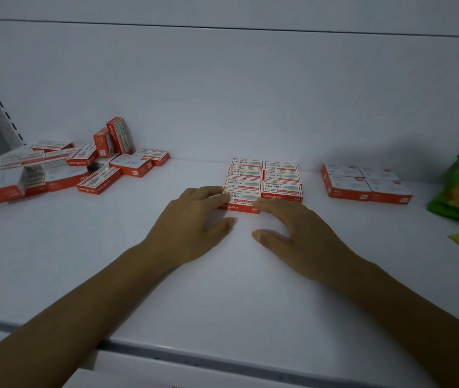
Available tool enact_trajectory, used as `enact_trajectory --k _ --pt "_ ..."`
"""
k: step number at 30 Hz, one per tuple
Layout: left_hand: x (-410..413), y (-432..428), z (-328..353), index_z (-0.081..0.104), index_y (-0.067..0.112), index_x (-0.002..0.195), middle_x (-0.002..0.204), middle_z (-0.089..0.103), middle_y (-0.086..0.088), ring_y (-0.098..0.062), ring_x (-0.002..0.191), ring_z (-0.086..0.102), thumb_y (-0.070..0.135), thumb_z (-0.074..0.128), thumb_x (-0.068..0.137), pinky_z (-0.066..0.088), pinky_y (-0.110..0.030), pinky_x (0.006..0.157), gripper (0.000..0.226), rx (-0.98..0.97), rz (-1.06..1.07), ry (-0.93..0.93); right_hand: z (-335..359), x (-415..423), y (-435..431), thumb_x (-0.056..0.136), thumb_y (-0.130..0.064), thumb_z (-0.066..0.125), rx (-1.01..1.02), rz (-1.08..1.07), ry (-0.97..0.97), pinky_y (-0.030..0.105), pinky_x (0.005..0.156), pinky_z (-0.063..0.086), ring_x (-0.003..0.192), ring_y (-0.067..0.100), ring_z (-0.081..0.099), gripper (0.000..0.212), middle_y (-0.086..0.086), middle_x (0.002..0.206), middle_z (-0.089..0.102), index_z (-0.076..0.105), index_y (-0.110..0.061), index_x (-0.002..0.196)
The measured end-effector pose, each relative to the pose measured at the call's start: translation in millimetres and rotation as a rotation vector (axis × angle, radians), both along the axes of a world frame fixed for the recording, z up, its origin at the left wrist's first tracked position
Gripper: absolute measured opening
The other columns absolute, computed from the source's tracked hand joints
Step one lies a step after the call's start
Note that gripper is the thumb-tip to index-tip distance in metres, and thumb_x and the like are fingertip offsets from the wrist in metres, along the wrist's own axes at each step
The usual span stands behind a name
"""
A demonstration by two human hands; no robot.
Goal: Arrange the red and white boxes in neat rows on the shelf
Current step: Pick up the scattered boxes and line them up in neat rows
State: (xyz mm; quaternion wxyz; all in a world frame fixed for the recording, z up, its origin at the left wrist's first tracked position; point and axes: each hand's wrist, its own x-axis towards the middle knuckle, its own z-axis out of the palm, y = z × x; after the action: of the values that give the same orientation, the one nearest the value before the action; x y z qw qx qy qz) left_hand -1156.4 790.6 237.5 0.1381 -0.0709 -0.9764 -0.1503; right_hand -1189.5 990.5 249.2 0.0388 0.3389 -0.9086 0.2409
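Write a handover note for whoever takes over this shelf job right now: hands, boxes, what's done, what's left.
Left hand: open, fingers resting on the front-left box of the middle block.
Right hand: open, fingertips touching that box's right front corner.
Done: middle block in two columns, four boxes left, three right; right block of four squared up.
Left: seat this box in line, then row up the loose pile at the left end of the shelf.

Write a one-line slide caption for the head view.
The left hand and right hand touch the front staple box of a two-column block on a white shelf; jumbled pile left, tidy group right.
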Motion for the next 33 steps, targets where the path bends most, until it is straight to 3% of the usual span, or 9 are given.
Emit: enact_trajectory --k 9,13,15,18,20,22,24,28,33 --pt "0 0 0 0.040 0.022 0.140 0.146 0.039 0.004 -0.016 0.129 0.039 0.045 0.047 0.092 0.036 -0.033 0.103 0.054 -0.002 -0.005 -0.031 0 -1 0 0.088 -0.040 0.056 -0.015 -0.002 -0.010 0.029 0.109 0.029 0.131 0.010 0.038 0.054 -0.008 0.144 0.041 0.040 -0.026 0.137" --pt "3 0 4 0.045 0.022 0.137 0.142 0.045 0.002 -0.019 0.127 0.042 0.057 0.038 0.087 0.037 -0.038 0.101 0.061 -0.129 0.034 0.054 12 -6 2 0.083 -0.048 0.060 -0.049 -0.013 -0.066 0.023 0.104 0.024 0.131 0.008 0.035 0.059 -0.010 0.144 0.040 0.040 -0.030 0.136" --pt "5 0 9 0.043 0.021 0.137 0.141 0.047 0.001 -0.020 0.126 0.044 0.057 0.035 0.086 0.035 -0.039 0.101 0.064 -0.211 0.026 0.096 20 -9 3 0.082 -0.048 0.061 -0.035 -0.024 -0.009 0.019 0.101 0.024 0.131 0.010 0.037 0.063 -0.008 0.144 0.041 0.039 -0.028 0.138" --pt "6 -4 18 0.043 0.020 0.137 0.138 0.050 -0.001 -0.023 0.124 0.048 0.059 0.031 0.087 0.037 -0.040 0.100 0.064 -0.286 0.001 0.162 31 -9 1 0.083 -0.046 0.060 0.036 -0.030 0.092 0.005 0.092 0.010 0.130 0.009 0.037 0.063 -0.009 0.144 0.041 0.037 -0.027 0.139" --pt "7 -14 24 0.040 0.021 0.140 0.143 0.045 -0.002 -0.024 0.128 0.044 0.059 0.033 0.088 0.034 -0.042 0.104 0.064 -0.326 -0.017 0.149 36 -12 -7 0.083 -0.047 0.060 0.054 -0.043 0.118 0.010 0.095 0.014 0.128 0.011 0.039 0.063 -0.008 0.143 0.043 0.037 -0.026 0.139" --pt "10 -29 26 0.035 0.023 0.143 0.147 0.038 -0.002 -0.024 0.133 0.036 0.057 0.036 0.089 0.028 -0.043 0.108 0.064 -0.355 -0.015 0.115 40 -14 -21 0.082 -0.048 0.061 0.036 -0.039 0.105 0.025 0.103 0.030 0.126 0.015 0.043 0.064 -0.005 0.141 0.045 0.039 -0.025 0.138" --pt "17 -49 27 0.036 0.024 0.142 0.147 0.039 -0.002 -0.025 0.134 0.036 0.057 0.034 0.087 0.027 -0.044 0.108 0.064 -0.370 -0.006 0.117 41 -14 -39 0.080 -0.050 0.063 0.020 -0.018 0.100 0.036 0.106 0.035 0.126 0.017 0.042 0.066 -0.005 0.139 0.046 0.041 -0.024 0.136" --pt "40 -97 25 0.043 0.025 0.138 0.142 0.046 -0.001 -0.026 0.129 0.043 0.059 0.034 0.087 0.032 -0.045 0.104 0.062 -0.353 0.035 0.082 39 -10 -94 0.082 -0.046 0.062 0.033 0.043 0.111 0.032 0.107 0.027 0.130 0.013 0.036 0.059 -0.008 0.142 0.042 0.043 -0.026 0.134" --pt "71 -146 23 0.053 0.025 0.129 0.132 0.056 0.001 -0.022 0.118 0.054 0.055 0.037 0.088 0.040 -0.041 0.097 0.053 -0.327 0.067 0.131 39 -7 -170 0.084 -0.047 0.059 0.059 0.122 0.055 0.032 0.107 0.028 0.129 0.013 0.036 0.058 -0.008 0.144 0.039 0.040 -0.028 0.135"
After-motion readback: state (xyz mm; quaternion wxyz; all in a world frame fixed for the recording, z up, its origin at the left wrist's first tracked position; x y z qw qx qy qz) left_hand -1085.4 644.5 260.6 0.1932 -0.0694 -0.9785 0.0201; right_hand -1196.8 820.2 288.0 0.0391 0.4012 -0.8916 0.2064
